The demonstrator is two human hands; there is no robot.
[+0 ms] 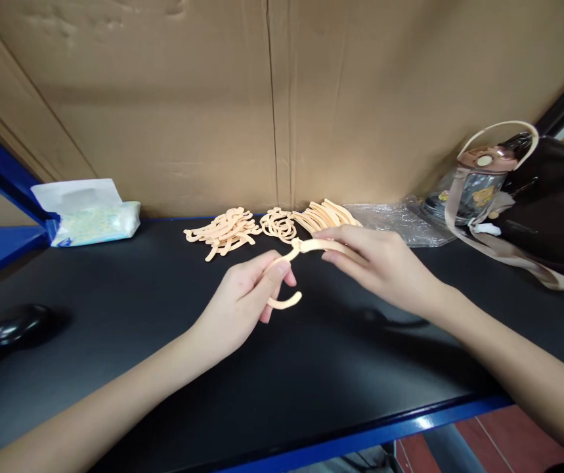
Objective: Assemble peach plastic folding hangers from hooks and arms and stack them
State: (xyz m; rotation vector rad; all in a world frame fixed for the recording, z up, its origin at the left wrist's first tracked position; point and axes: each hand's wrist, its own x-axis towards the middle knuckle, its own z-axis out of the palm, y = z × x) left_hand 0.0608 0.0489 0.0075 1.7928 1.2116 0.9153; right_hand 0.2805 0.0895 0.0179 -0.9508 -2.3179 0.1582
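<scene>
While the left hand [252, 289] pinches a curved peach-coloured piece [286, 302] between thumb and fingers, the right hand [377, 259] grips a longer peach strip [324, 244]. The hands are apart, above the black table [242, 401], and the two parts meet between them. Just beyond lie a pile of curved pieces [227, 230], a small heap of rings [278, 225] and a bundle of strips [325, 215]. A clear plastic bag [404, 222] lies right of the bundle, near a bottle [478, 187]; a tissue pack [95, 222] sits at left.
</scene>
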